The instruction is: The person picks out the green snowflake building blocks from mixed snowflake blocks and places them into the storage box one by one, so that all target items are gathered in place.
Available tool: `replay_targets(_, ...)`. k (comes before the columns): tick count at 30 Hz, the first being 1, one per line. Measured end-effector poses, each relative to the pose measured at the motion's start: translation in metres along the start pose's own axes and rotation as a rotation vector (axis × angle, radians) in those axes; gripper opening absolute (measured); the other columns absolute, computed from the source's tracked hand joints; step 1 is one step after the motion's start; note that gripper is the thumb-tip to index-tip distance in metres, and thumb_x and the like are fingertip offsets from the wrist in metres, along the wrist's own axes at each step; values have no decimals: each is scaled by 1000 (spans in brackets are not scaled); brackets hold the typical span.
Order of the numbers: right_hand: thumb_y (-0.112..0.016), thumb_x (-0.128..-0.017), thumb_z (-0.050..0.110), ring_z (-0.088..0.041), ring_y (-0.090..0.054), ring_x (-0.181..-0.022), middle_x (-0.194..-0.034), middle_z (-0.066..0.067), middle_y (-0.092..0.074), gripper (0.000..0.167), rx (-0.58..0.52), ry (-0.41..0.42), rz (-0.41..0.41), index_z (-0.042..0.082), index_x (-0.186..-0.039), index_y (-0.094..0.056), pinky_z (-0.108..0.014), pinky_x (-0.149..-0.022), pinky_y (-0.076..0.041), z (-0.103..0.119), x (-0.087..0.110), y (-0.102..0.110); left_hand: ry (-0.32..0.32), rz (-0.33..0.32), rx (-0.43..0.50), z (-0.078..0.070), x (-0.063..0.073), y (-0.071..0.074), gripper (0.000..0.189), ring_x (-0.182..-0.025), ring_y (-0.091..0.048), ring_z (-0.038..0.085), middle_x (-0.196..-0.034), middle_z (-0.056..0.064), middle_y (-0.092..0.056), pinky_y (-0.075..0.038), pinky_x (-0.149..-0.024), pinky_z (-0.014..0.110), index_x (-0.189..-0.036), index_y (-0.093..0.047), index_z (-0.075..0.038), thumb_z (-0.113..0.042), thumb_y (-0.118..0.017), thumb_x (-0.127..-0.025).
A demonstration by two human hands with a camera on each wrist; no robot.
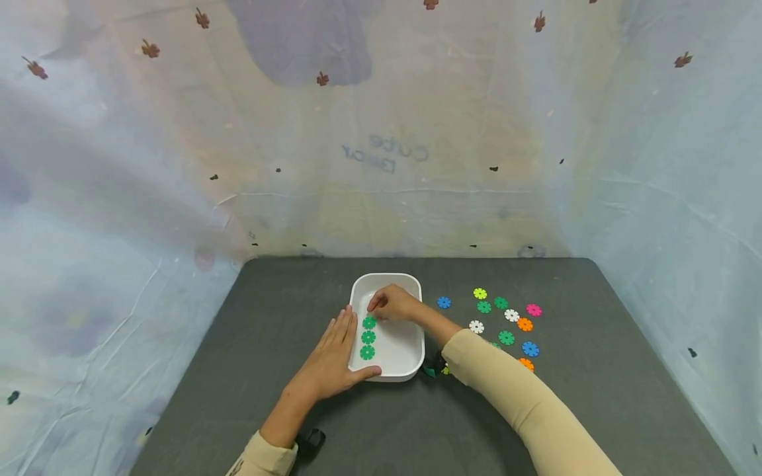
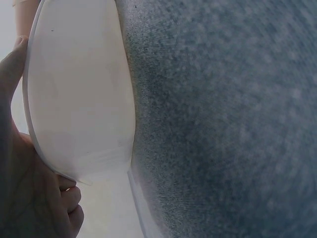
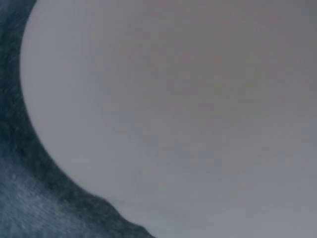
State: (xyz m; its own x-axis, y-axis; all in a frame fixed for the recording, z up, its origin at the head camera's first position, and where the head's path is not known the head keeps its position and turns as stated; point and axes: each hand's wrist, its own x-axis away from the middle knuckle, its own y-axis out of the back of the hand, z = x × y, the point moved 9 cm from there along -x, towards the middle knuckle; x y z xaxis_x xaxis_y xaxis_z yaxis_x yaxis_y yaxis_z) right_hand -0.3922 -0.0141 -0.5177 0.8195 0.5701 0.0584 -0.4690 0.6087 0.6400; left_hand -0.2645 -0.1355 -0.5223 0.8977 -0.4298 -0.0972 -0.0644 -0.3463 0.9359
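A white rectangular tray (image 1: 405, 354) stands on the dark table, with a column of flower-shaped notched green discs along its left side. My left hand (image 1: 332, 357) rests against the tray, its fingers stretched along the left rim and its thumb across the front rim. In the left wrist view that hand (image 2: 37, 198) lies at the edge of the tray wall (image 2: 79, 89). Reaching in over the right rim, my right hand (image 1: 393, 304) has bent fingers and pinches at the upper edge of the farthest green disc (image 1: 369, 322). The right wrist view shows mostly blurred white tray (image 3: 148, 124).
Right of the tray, loose discs are scattered on the grey table (image 1: 286, 304), among them a blue disc (image 1: 444, 302), a pink disc (image 1: 534, 309) and an orange disc (image 1: 524, 324). My right sleeve (image 1: 506, 390) covers some of them. A patterned sheet (image 1: 381, 218) hangs behind.
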Motion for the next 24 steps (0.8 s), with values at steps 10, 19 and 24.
replay_targets(10, -70, -104, 4, -15, -74, -86, -102, -12, -79, 14, 30, 141, -53, -2, -113, -79, -25, -76, -60, 23, 26, 33, 8, 9, 19, -1, 0, 2, 128, -167, -6, 34, -180, 19, -3, -14, -133, 55, -171, -11, 2, -85, -60, -90)
replay_targets(19, -71, -105, 12, -20, -74, -91, -104, -6, -78, 14, 0, 154, -119, 8, -116, -79, -31, -79, -62, 20, 69, 78, 53, 59, -11, 0, 0, 0, 129, -167, -4, 32, -180, 16, 0, -15, -134, 53, -171, -10, 2, -83, -63, -90)
replay_targets(24, -72, -105, 14, -16, -71, -92, -104, -1, -76, 15, 8, 106, -147, 10, -117, -79, -36, -85, -61, 6, 96, 95, 59, 70, -17, 1, -1, 0, 129, -167, -1, 31, -180, 16, 2, -11, -135, 51, -171, -7, 0, -83, -63, -90)
